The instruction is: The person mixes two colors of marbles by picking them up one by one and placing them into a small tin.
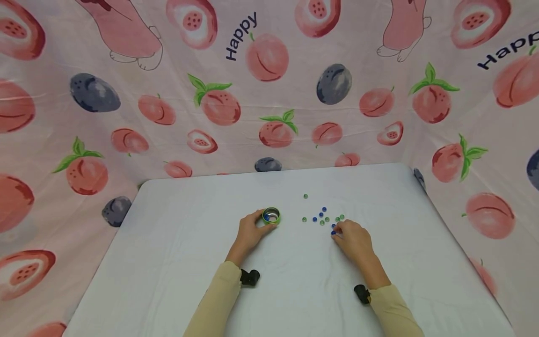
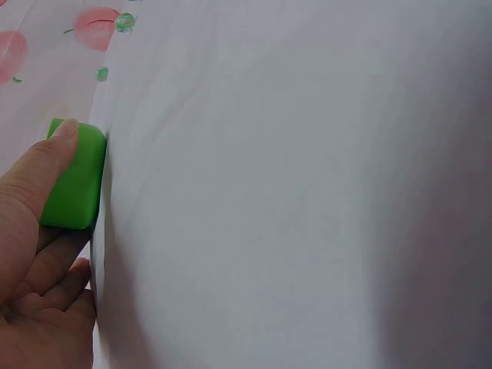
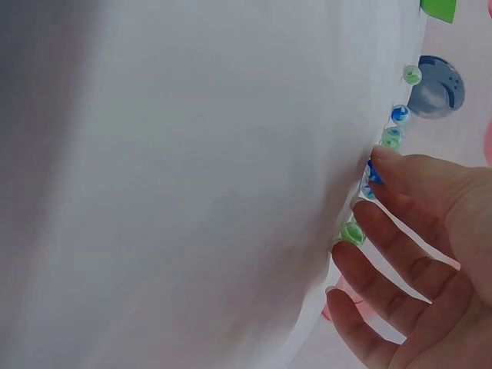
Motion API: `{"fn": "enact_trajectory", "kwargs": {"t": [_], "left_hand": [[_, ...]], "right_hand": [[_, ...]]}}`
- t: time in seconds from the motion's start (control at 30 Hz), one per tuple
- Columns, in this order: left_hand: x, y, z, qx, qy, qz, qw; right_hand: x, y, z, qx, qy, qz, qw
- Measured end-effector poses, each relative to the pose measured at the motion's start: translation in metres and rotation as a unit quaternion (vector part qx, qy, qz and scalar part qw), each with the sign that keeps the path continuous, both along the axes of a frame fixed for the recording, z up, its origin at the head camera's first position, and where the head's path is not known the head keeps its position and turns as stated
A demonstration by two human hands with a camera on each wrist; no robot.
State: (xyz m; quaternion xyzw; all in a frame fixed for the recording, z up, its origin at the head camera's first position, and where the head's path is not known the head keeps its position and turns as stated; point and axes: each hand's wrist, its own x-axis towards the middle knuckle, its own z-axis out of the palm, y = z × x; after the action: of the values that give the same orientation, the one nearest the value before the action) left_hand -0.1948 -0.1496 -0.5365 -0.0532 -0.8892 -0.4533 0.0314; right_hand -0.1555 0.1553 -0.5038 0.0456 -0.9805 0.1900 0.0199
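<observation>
My left hand (image 1: 251, 230) holds a small round green cup (image 1: 272, 222) on the white table, its thumb and fingers on opposite sides of the wall. Inside the silvery cup, a blue marble (image 1: 266, 217) shows. In the left wrist view, the thumb lies along the cup's green outer wall (image 2: 77, 188). Over to the right, my right hand (image 1: 354, 239) pinches a blue marble (image 3: 373, 171) between thumb and index finger, close at the table surface. Its other fingers spread loosely beside it. Another blue marble (image 1: 333, 226) sits right by the fingertips.
Several green and blue marbles lie scattered between the hands and just beyond the right one, including a green marble (image 1: 304, 219) nearest the cup. One green marble (image 1: 305, 196) lies farther back. Fruit-printed cloth (image 1: 269, 93) hangs behind the white table (image 1: 189, 224).
</observation>
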Motion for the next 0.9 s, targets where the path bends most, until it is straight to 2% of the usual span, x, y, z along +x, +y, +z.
{"fn": "enact_trajectory", "kwargs": {"t": [0.23,0.5,0.9], "left_hand": [[0.001,0.000,0.000,0.007,0.000,0.000,1.0000],[0.000,0.000,-0.001,0.009,0.016,-0.004,0.9998],[0.002,0.000,0.002,0.007,0.010,-0.002,0.9999]], "right_hand": [[0.001,-0.002,0.001,-0.017,0.003,-0.004,1.000],[0.002,-0.007,0.009,-0.081,0.033,0.015,0.996],[-0.006,-0.028,0.007,-0.132,0.056,0.029,0.989]]}}
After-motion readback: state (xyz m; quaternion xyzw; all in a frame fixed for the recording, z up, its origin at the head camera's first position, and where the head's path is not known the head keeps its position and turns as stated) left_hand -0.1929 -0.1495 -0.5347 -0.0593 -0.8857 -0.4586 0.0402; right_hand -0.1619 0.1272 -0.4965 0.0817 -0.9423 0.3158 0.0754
